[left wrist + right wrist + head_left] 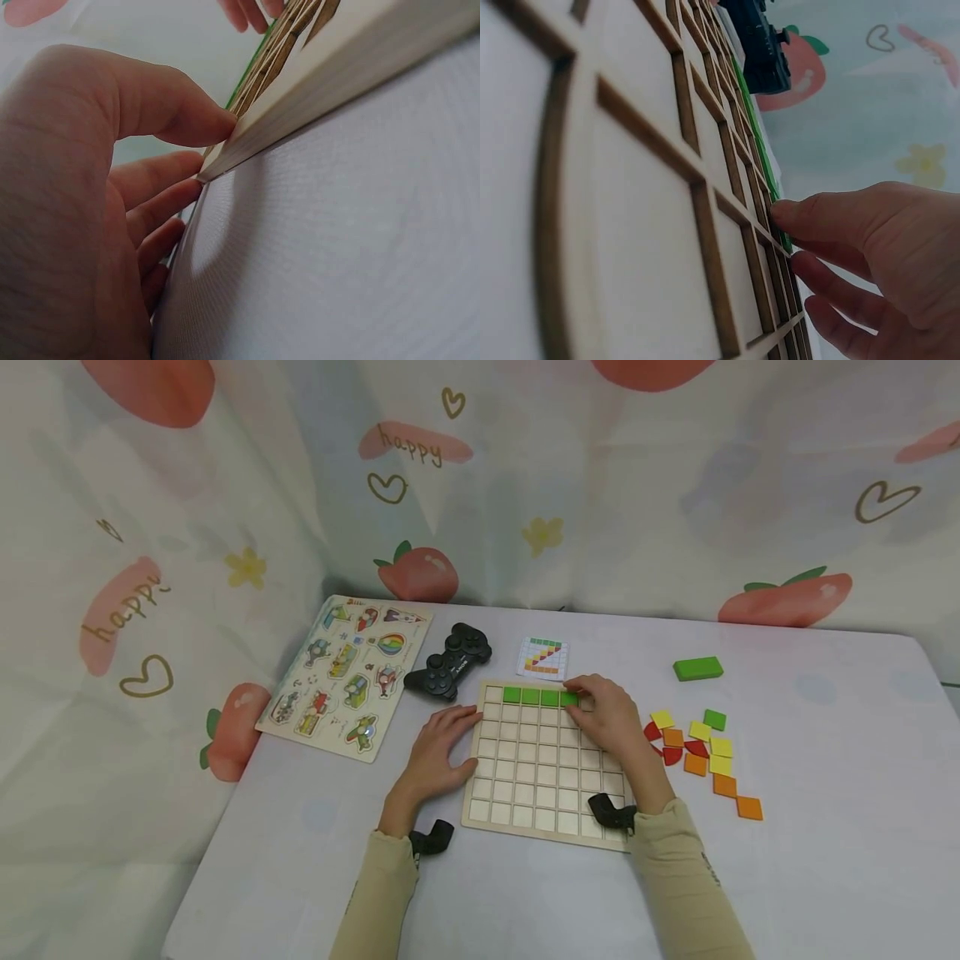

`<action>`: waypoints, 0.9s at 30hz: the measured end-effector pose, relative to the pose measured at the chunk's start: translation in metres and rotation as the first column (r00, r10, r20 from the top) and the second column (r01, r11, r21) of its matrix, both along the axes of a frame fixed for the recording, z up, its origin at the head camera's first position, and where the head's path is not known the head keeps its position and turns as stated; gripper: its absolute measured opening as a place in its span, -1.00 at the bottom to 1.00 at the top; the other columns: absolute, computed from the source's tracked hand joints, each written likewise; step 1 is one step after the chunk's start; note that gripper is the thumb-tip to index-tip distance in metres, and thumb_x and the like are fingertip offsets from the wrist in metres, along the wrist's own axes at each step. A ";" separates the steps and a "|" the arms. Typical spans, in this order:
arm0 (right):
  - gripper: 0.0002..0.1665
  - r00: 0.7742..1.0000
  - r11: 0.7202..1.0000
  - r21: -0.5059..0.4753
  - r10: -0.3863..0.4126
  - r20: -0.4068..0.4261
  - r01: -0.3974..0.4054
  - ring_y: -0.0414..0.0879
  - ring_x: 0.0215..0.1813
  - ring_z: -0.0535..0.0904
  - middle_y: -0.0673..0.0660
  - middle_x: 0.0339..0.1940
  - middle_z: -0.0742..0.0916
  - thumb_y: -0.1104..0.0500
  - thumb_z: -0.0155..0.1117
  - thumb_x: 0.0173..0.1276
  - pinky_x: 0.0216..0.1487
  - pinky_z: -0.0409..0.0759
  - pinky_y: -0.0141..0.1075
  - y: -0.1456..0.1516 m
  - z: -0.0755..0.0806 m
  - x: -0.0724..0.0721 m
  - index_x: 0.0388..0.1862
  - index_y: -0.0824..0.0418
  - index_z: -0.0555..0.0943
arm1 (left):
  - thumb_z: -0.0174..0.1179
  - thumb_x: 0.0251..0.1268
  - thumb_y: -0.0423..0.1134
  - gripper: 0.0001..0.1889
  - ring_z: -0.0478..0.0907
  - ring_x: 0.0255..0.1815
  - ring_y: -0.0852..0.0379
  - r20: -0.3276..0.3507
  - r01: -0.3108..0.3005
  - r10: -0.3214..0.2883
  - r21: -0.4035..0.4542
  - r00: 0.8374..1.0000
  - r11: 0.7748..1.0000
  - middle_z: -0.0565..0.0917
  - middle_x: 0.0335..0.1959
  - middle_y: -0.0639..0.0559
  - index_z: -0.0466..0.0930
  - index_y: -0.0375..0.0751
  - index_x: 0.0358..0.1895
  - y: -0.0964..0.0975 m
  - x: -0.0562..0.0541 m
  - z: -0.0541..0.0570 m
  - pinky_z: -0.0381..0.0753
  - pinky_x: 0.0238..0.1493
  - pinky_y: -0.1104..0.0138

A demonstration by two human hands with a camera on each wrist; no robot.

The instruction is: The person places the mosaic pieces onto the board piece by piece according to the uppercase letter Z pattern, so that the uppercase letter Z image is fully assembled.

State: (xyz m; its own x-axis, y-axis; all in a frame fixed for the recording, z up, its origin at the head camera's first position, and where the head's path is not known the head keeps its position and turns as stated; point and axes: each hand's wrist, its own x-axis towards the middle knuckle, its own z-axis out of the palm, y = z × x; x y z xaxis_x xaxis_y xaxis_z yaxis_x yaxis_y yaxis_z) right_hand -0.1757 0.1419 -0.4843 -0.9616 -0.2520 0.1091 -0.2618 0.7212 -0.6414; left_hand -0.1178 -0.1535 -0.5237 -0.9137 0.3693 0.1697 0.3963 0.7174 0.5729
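A wooden grid board lies flat on the table, its top row bearing several green square tiles side by side. At the right end of that row, my right hand pinches one more green square tile between thumb and fingers, low over its cell. In the right wrist view the thumb is right at the green strip of tiles. My left hand rests at the board's left edge, fingers extended. The left wrist view shows its thumb touching the wooden rim.
Right of the board lie loose yellow tiles, orange tiles, red quarter-round pieces and a green block. Behind it are a pattern card and a black game controller. A picture puzzle board lies at the back left.
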 end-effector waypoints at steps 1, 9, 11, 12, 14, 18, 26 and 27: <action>-0.61 1.000 1.000 -0.001 0.000 -0.008 0.000 0.19 0.05 0.59 0.28 0.01 0.69 0.29 0.35 0.26 0.08 0.50 0.11 0.000 0.000 0.001 0.08 0.31 0.62 | 0.19 0.03 -0.15 -0.29 0.18 0.45 -0.03 0.001 0.000 0.000 0.002 1.000 1.000 0.37 0.42 0.01 0.42 -0.08 0.39 0.000 0.000 0.000 0.21 0.37 -0.02; -0.59 1.000 0.999 -0.049 -0.016 -0.003 0.016 0.17 0.00 0.62 0.26 -0.04 0.71 0.27 0.31 0.29 0.05 0.51 0.09 0.014 0.004 -0.001 0.13 0.29 0.60 | 0.19 0.01 -0.15 -0.30 0.20 0.44 -0.05 -0.016 0.000 0.001 0.015 1.000 1.000 0.39 0.41 -0.02 0.44 -0.09 0.37 0.000 0.001 -0.001 0.21 0.36 -0.06; -0.59 0.999 0.997 -0.062 -0.044 0.018 0.045 0.19 0.02 0.60 0.27 -0.03 0.71 0.26 0.27 0.33 0.09 0.49 0.09 0.026 0.007 -0.001 0.16 0.30 0.58 | 0.19 0.01 -0.16 -0.30 0.20 0.44 -0.05 -0.015 0.000 0.000 0.013 1.000 1.000 0.38 0.41 -0.02 0.44 -0.09 0.38 0.000 0.001 0.000 0.22 0.36 -0.06; -0.58 0.998 0.995 -0.069 -0.064 0.026 0.065 0.20 0.03 0.59 0.28 -0.01 0.70 0.26 0.25 0.35 0.11 0.48 0.10 0.033 0.010 -0.001 0.18 0.31 0.56 | 0.19 0.01 -0.16 -0.29 0.20 0.44 -0.06 -0.012 0.000 0.000 0.015 1.000 1.000 0.38 0.41 -0.02 0.44 -0.10 0.38 0.000 0.001 0.000 0.21 0.36 -0.06; -0.55 0.992 0.990 -0.076 -0.118 0.045 0.122 0.24 0.06 0.56 0.32 0.01 0.68 0.24 0.24 0.37 0.14 0.46 0.13 0.052 0.012 0.001 0.22 0.33 0.53 | 0.19 0.01 -0.16 -0.29 0.20 0.44 -0.05 -0.008 0.000 0.000 0.012 1.000 1.000 0.38 0.41 -0.01 0.44 -0.09 0.38 0.000 0.001 0.000 0.21 0.36 -0.05; -0.49 0.958 0.961 -0.019 -0.275 0.085 0.277 0.20 0.12 0.49 0.31 0.08 0.64 0.16 0.19 0.43 0.19 0.46 0.06 0.098 0.010 0.006 0.32 0.27 0.47 | 0.19 0.01 -0.15 -0.30 0.19 0.44 -0.03 -0.002 -0.002 0.002 0.008 1.000 1.000 0.38 0.41 0.01 0.44 -0.07 0.38 0.000 0.001 -0.001 0.22 0.36 -0.03; -0.28 0.910 0.943 -0.001 -0.320 0.263 0.332 0.35 0.25 0.35 0.43 0.22 0.54 0.08 0.21 0.43 0.20 0.36 0.28 0.167 0.021 0.031 0.47 0.32 0.28 | 0.19 0.01 -0.15 -0.30 0.20 0.43 -0.05 -0.007 0.003 -0.003 0.013 1.000 1.000 0.38 0.41 0.00 0.44 -0.08 0.38 0.000 0.002 0.001 0.21 0.36 -0.05; -0.26 0.907 0.946 0.005 -0.312 0.283 0.324 0.36 0.26 0.34 0.44 0.24 0.53 0.07 0.22 0.42 0.19 0.36 0.29 0.173 0.020 0.034 0.48 0.31 0.26 | 0.19 0.01 -0.15 -0.30 0.21 0.43 -0.06 -0.010 0.003 -0.003 0.015 1.000 1.000 0.38 0.41 0.00 0.44 -0.09 0.37 0.000 0.002 0.001 0.21 0.36 -0.05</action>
State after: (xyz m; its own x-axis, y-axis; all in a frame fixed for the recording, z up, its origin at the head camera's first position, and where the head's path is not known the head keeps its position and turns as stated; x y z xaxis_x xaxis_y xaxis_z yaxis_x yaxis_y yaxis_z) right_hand -0.1421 0.3145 -0.4640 -0.9831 0.0710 -0.1688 0.1689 0.7083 -0.6854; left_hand -0.1163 -0.1533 -0.5225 -0.9108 0.3696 0.1841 0.4043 0.7077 0.5794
